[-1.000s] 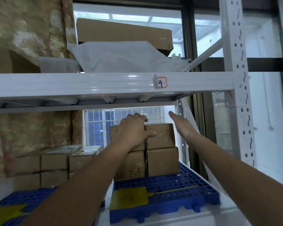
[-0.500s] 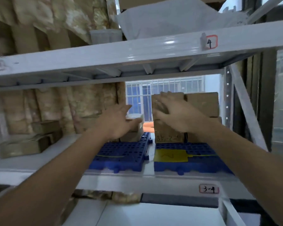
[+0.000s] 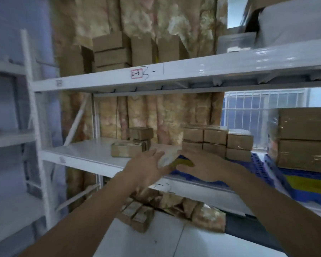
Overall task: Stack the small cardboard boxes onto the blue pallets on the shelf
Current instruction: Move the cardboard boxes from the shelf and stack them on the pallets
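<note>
Both my hands hover at the front edge of the middle shelf [image 3: 85, 154], fingers spread and holding nothing. My left hand [image 3: 148, 166] is just in front of a few loose small cardboard boxes [image 3: 131, 146] lying on the bare shelf. My right hand [image 3: 202, 168] covers the front left corner of a blue pallet [image 3: 256, 160], which carries a stack of small boxes [image 3: 218, 143]. A second blue pallet [image 3: 308, 193] at the far right holds larger taped boxes [image 3: 304, 140].
The upper shelf beam [image 3: 174, 73] runs close above, with more boxes [image 3: 111, 52] on top. Crumpled packages [image 3: 156, 210] lie on the lower shelf. A white upright post [image 3: 35, 115] stands at the left, and a patterned curtain hangs behind.
The view has swung left and down along the shelf. Both hands have left the stack on the right pallet and moved left, in front of the loose boxes.
</note>
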